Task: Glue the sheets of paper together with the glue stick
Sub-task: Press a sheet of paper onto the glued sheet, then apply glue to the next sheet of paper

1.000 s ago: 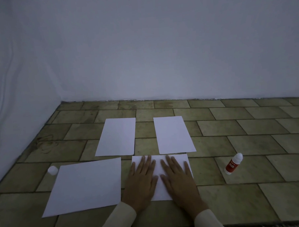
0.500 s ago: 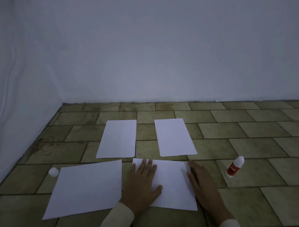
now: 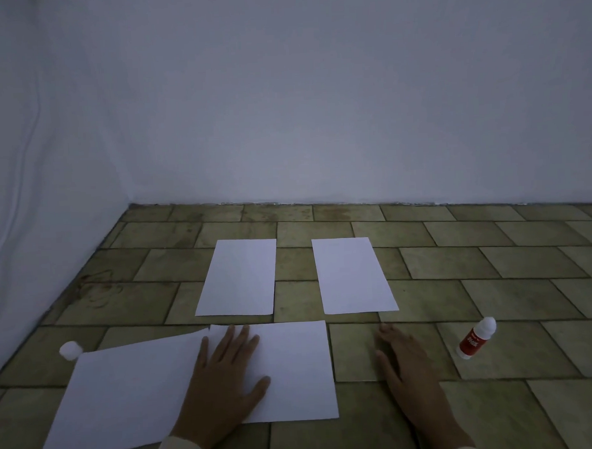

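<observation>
Glue stick (image 3: 477, 338), probably light, rigid and easy to tip, stands on the floor (image 3: 493, 273) just right of the right hand (image 3: 409, 365), whose fingers lie straight and empty, so its red barrel looks the best grip, while the left hand (image 3: 223, 380) presses flat, spread fingers on 1 thin, floppy sheet (image 3: 294, 370).

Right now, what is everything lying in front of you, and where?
far left sheet: one, white, toward the wall
far right sheet: one, white, beside it, apart
near left sheet: one, white, skewed
near middle sheet: one, white, meeting the near left sheet
glue stick: one, red and white, floor at right
cap: one, white, by near left sheet's far corner
floor: olive tiles
left hand: flat on near middle sheet
right hand: flat on floor, short of glue stick
</observation>
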